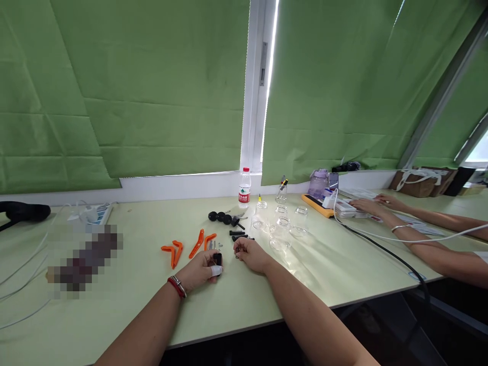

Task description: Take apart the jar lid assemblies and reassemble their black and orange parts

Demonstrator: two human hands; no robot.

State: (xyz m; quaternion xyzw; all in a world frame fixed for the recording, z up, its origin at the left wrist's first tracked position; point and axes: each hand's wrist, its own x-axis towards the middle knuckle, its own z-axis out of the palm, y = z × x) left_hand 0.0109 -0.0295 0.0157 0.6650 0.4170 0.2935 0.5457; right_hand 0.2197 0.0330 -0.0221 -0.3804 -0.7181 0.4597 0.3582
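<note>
My left hand (pixel 202 272), with a white wrap on one finger, is closed around a small black part (pixel 217 259) near the middle of the table. Just to its right, my right hand (pixel 249 254) has its fingertips pinched together; what is in them is too small to make out. Orange angled plastic pieces (pixel 196 244) lie beyond and left of my left hand. Small metal pins (pixel 212 245) rest beside them. Black ribbed rods (pixel 238 233) lie past my right hand, and farther back are round black knobs (pixel 220 217).
Several clear glass jars (pixel 280 244) stand right of centre, with a water bottle (pixel 245 188) behind. At right, another person's hands (pixel 368 206) are over papers. A black cable (pixel 385 249) crosses the table's right side. A power strip (pixel 102 213) sits at left.
</note>
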